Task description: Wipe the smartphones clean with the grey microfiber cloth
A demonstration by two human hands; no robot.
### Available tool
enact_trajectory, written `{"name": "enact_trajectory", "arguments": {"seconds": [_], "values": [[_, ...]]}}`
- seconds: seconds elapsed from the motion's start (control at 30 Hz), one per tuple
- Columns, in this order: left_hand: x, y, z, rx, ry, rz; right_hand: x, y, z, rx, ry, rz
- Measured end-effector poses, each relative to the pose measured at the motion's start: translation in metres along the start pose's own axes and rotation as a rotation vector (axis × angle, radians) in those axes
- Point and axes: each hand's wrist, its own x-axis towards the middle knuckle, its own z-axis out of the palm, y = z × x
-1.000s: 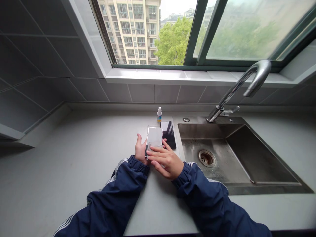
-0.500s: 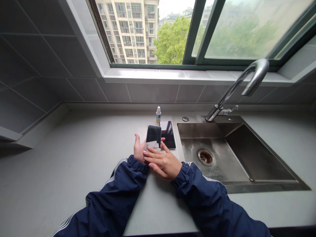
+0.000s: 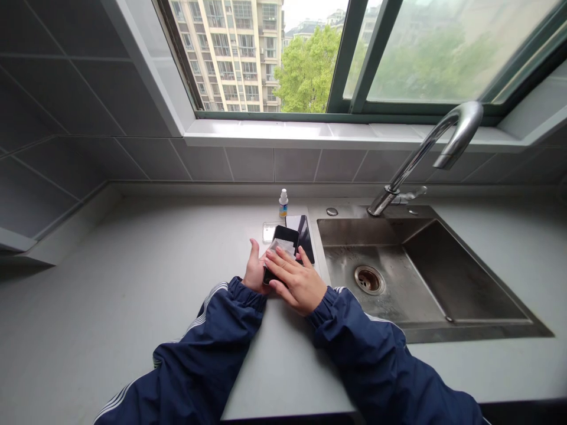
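Note:
My left hand [image 3: 254,271] holds a black phone [image 3: 286,234] from underneath, thumb up along its left edge. On the phone's screen my right hand [image 3: 296,282] presses a small pale cloth [image 3: 278,246] with its fingers laid flat and close together. A second dark phone [image 3: 305,236] lies on the counter just to the right, partly hidden behind the held one. A small white dropper bottle [image 3: 283,203] stands upright behind both phones. A clear flat piece [image 3: 268,231] lies on the counter to the left of the phones.
A steel sink [image 3: 443,283] with a drain [image 3: 368,279] lies to the right, and a curved tap [image 3: 425,150] arches over it. Grey counter [image 3: 146,277] stretches left to the tiled wall. The window sill [image 3: 310,133] runs along the back.
The held phone has tilted lower and looks dark instead of bright. My right hand with the cloth has slid up the screen, away from me.

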Motion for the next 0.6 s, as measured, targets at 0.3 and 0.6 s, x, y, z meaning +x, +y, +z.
{"name": "enact_trajectory", "arguments": {"seconds": [0.3,0.6], "values": [[-0.001,-0.006,0.009,0.062,-0.032,0.019,0.003,0.02,-0.007,-0.026,0.085,0.144],[0.0,-0.005,-0.003,0.182,-0.165,-0.029,0.005,0.026,-0.007,-0.069,0.181,0.201]]}}
